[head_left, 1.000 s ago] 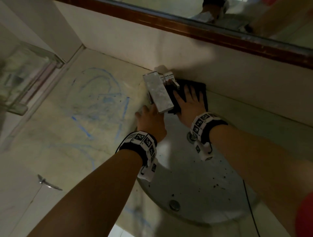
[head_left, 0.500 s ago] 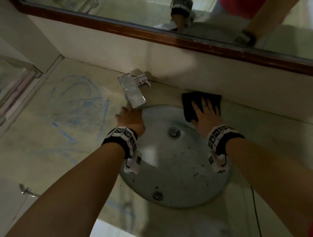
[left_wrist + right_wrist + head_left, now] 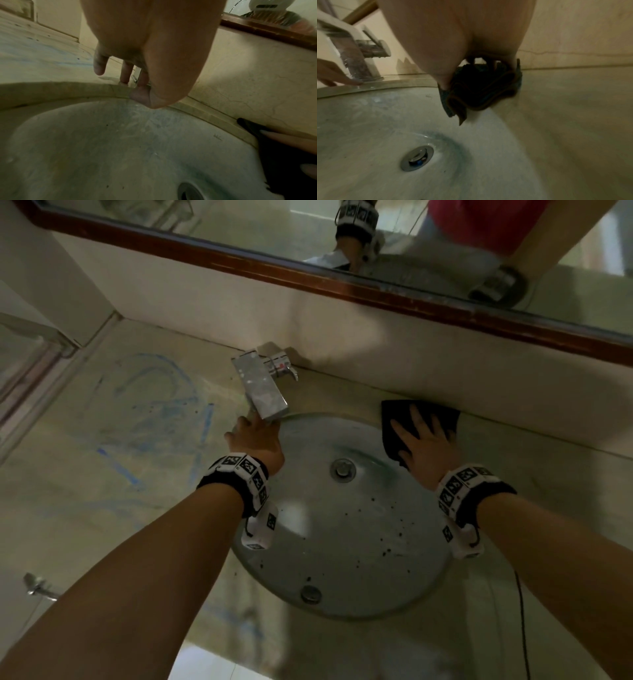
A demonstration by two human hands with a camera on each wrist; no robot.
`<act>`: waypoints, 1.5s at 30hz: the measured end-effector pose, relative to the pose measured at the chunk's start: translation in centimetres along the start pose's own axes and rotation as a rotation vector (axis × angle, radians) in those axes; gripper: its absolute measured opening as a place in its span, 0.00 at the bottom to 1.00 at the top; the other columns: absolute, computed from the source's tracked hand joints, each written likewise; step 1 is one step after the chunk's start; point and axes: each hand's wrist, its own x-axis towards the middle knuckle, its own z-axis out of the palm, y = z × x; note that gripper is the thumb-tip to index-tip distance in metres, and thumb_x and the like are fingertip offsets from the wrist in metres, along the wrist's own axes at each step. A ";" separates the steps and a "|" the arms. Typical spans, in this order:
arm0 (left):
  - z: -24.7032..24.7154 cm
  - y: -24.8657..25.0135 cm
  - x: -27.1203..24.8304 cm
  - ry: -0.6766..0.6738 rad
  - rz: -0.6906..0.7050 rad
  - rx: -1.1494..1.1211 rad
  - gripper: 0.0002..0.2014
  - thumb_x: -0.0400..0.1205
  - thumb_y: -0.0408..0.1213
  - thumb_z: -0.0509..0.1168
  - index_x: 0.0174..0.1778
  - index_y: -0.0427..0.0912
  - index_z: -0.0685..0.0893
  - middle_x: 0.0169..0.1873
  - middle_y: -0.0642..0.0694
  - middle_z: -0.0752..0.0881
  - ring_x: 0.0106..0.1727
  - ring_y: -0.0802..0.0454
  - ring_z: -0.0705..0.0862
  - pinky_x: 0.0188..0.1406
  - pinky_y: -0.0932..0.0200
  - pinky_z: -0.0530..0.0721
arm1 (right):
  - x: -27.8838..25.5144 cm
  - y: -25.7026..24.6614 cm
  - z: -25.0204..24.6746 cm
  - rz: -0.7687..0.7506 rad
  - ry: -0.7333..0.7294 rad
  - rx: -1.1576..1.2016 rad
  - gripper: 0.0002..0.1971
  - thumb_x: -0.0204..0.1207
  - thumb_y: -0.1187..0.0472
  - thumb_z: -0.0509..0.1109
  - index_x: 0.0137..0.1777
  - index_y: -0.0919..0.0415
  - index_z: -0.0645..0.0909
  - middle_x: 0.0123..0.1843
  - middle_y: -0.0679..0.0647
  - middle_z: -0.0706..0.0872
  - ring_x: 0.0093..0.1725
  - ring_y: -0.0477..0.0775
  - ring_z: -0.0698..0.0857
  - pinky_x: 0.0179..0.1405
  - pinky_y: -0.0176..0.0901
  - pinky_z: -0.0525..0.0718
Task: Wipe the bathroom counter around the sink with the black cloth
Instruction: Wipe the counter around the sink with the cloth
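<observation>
The right hand [image 3: 424, 446] is pressing flat, fingers spread, on the black cloth [image 3: 397, 419], which is lying under its palm on the tabletop [image 3: 513, 446] strip between sink [image 3: 342, 525] rim and back wall. The left hand [image 3: 255, 440], fingers relaxed, is resting well apart by the faucet [image 3: 262, 392].

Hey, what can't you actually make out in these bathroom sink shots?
- Counter under the black cloth: head view, covered by cloth and right hand.
- Left hand fingertips: head view, hidden behind the faucet.
- Right fingertips: right wrist view, blocked by the palm.
</observation>
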 end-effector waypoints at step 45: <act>-0.3 -0.8 0.0 0.028 0.081 0.045 0.35 0.78 0.40 0.59 0.84 0.54 0.58 0.82 0.44 0.59 0.69 0.35 0.63 0.63 0.37 0.71 | 11.2 -17.7 -4.7 -0.224 -0.141 -0.052 0.37 0.84 0.45 0.56 0.83 0.36 0.33 0.87 0.51 0.34 0.83 0.72 0.34 0.77 0.78 0.39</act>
